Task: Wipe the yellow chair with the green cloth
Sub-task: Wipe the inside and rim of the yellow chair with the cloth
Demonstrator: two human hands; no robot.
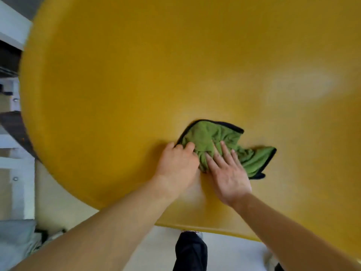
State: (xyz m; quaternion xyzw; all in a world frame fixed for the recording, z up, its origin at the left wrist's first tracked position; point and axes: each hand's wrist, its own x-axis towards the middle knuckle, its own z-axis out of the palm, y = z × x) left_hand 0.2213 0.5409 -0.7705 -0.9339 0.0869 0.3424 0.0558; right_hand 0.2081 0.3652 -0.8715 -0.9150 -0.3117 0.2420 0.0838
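Note:
The yellow chair (136,75) fills most of the head view as a broad, smooth, curved surface. A crumpled green cloth (214,137) with a dark edge lies on it, right of centre and low. My left hand (177,165) grips the cloth's left edge with curled fingers. My right hand (228,173) lies flat on the cloth with its fingers spread, pressing it to the chair. Part of the cloth is hidden under both hands.
White shelving or furniture (13,133) stands along the left edge. Below the chair's front rim is pale floor (152,251), with my dark trouser leg (190,251) in the bottom middle. A shiny patch shows on the chair at the right.

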